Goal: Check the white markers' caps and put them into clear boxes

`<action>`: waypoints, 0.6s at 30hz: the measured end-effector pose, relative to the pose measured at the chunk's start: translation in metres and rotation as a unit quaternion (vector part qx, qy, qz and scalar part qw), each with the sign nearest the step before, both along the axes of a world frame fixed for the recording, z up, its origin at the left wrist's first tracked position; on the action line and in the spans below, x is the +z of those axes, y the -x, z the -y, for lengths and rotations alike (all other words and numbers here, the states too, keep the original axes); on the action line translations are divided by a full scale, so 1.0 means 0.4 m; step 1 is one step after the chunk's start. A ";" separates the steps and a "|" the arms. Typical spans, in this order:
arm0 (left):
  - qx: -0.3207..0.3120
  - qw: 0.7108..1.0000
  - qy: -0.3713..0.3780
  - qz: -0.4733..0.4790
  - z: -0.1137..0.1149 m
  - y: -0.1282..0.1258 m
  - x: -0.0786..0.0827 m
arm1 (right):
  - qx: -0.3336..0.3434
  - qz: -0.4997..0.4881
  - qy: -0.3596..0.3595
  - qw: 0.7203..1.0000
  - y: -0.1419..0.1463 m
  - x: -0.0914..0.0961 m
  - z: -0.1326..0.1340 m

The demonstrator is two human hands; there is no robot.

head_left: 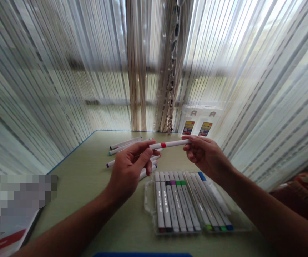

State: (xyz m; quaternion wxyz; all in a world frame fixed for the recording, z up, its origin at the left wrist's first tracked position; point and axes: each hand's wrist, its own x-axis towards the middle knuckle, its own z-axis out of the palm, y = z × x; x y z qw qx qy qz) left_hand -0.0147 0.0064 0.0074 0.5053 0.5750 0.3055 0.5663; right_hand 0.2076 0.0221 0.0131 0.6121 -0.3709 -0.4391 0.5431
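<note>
The right hand (203, 151) pinches one end of a red-banded marker (173, 144) and the left hand (132, 166) grips its other end, nearly level above the tabletop (81, 185). The step seems to be handling this one marker; passing it over would call for one grip to loosen while the other holds. The case (179, 233) has ten markers (177, 207), six beside four. At least five loose markers (123, 147), partly hidden, lie behind the left hand. One box (197, 125) stands beyond.

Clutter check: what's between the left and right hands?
A white marker, its right end in the right hand, its left end at the left hand; the head view shows it.
</note>
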 end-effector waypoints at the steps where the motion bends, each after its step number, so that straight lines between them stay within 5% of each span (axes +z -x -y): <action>1: 0.003 1.000 -0.003 -0.006 0.001 0.000 0.001 | 0.000 -0.002 0.001 1.000 0.001 0.001 0.001; 18: -0.019 0.999 0.025 0.042 -0.018 0.006 -0.013 | 0.026 0.027 -0.049 0.998 0.012 0.007 0.016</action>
